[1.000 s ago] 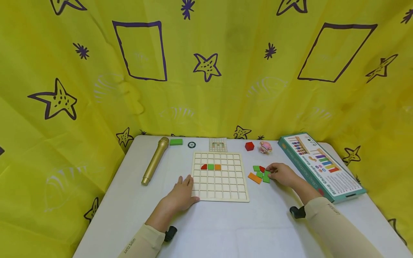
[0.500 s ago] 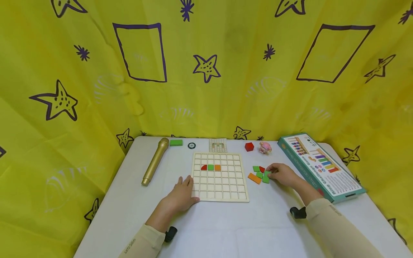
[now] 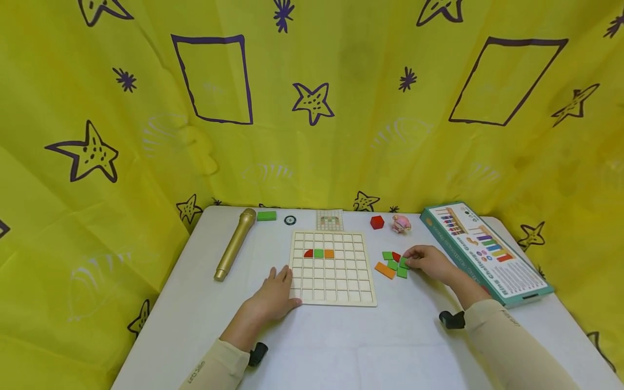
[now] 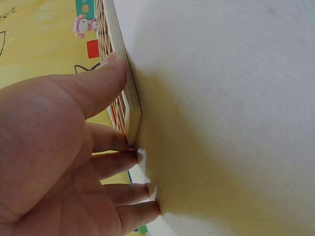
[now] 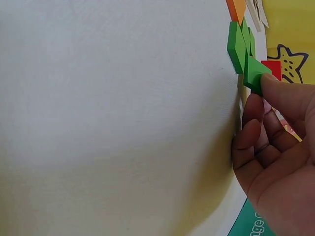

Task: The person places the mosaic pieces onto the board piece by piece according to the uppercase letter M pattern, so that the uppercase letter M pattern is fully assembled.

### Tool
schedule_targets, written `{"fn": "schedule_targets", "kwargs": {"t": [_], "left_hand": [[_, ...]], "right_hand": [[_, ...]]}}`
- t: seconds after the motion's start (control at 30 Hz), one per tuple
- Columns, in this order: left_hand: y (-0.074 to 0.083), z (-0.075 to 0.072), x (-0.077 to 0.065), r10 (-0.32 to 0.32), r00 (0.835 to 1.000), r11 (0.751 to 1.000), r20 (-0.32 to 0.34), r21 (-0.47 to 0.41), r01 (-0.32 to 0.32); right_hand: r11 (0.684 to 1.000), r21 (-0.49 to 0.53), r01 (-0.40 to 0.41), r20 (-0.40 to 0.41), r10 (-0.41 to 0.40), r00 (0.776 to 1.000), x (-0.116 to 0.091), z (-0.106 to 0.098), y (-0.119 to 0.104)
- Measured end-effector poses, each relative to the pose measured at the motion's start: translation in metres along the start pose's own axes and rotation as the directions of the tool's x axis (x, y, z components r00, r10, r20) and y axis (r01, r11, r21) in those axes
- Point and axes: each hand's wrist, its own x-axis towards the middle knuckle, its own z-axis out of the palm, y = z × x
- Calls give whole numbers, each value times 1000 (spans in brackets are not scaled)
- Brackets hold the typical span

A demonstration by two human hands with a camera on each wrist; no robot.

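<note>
Green tile (image 5: 253, 73) is pinched between the thumb and finger of the right hand (image 3: 429, 262), with a red tile (image 3: 396, 257) and an orange tile (image 3: 385, 270) lying near that hand's fingertips. Left hand (image 3: 274, 295), fingers extended and gripping nothing, touches the edge of the grid board (image 3: 330, 284), which lies between the hands.

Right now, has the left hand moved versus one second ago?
No: left hand shows no visible shift either way against the gold microphone, head view.
</note>
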Motion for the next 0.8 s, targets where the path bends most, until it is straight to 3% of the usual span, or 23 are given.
{"fn": "schedule_targets", "kwargs": {"t": [0.37,0.8], "left_hand": [[0,1,1,-8,1000,1000,2,-2,8],[-2,2,2,-4,1000,1000,-1,11,4]], "right_hand": [[1000,-8,12,-28,-13,1000,11,-4,-11],[1000,-17,14,-22,-15,1000,29,7,-36]]}}
